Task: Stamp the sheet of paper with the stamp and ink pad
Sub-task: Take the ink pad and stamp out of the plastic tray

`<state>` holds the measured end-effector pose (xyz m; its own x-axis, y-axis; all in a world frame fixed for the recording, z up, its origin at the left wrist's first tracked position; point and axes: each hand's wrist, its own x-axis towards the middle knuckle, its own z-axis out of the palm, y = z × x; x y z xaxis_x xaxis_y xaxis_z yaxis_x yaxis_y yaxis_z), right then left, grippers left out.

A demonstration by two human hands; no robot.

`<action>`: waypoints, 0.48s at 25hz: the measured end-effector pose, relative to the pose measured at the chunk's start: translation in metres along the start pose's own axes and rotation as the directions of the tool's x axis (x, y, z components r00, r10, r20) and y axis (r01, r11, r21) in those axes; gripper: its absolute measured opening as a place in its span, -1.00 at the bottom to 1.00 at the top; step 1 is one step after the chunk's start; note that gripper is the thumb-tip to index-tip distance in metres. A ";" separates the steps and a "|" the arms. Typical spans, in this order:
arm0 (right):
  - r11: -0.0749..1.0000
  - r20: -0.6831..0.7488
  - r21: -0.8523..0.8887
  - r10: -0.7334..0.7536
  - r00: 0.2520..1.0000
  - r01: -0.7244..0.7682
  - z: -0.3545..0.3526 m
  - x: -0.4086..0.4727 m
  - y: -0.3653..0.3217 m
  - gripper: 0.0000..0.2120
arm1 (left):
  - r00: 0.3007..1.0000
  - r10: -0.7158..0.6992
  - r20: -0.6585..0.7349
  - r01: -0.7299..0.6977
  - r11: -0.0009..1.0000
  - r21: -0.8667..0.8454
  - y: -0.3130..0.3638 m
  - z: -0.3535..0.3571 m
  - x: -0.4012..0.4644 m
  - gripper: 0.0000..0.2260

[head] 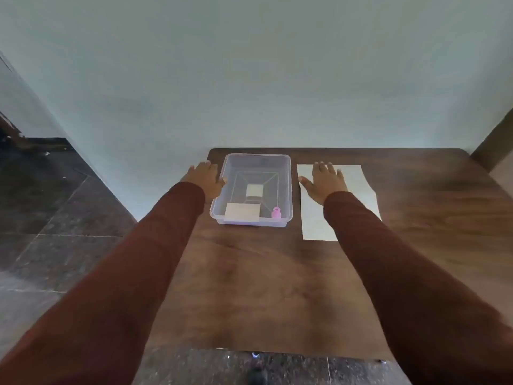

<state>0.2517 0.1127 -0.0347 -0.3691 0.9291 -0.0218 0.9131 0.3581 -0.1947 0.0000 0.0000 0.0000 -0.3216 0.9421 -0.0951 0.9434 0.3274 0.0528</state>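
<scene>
A clear plastic tray [288, 187] stands at the far middle of the wooden table [263, 273]. Inside it lie a small white block [254, 190], a flat pale box [242, 212] and a small pink stamp [276, 212]. To the tray's right a white sheet of paper [358, 184] lies flat. My left hand [205, 177] rests open beside the tray's left wall, thumb touching the rim. Over the upper part of the sheet, my right hand [323, 180] is spread flat. Both arms wear dark red sleeves.
A pale wall stands right behind the table's far edge. Dark stone floor lies to the left and in front of the table. Bare wood stretches between my arms and to the right of the paper.
</scene>
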 end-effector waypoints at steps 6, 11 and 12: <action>0.993 0.188 0.082 0.073 0.979 -0.090 0.062 0.017 -0.022 -0.38 | 0.992 0.027 0.121 -0.026 1.000 -0.009 -0.019 0.075 0.019 -0.42; 0.962 0.189 0.231 0.100 0.977 -0.143 0.081 0.021 -0.042 -0.44 | 0.992 0.021 0.125 0.006 0.978 -0.209 -0.026 0.108 0.021 -0.44; 0.957 0.186 0.246 0.112 0.976 -0.157 0.082 0.019 -0.044 -0.44 | 0.993 0.027 0.115 -0.001 0.976 -0.219 -0.026 0.108 0.021 -0.44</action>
<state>0.1908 0.1068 -0.1071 -0.2902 0.9299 -0.2259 0.8888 0.1745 -0.4238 -0.0229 0.0031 -0.1108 -0.2844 0.9359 -0.2077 0.9030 0.3343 0.2697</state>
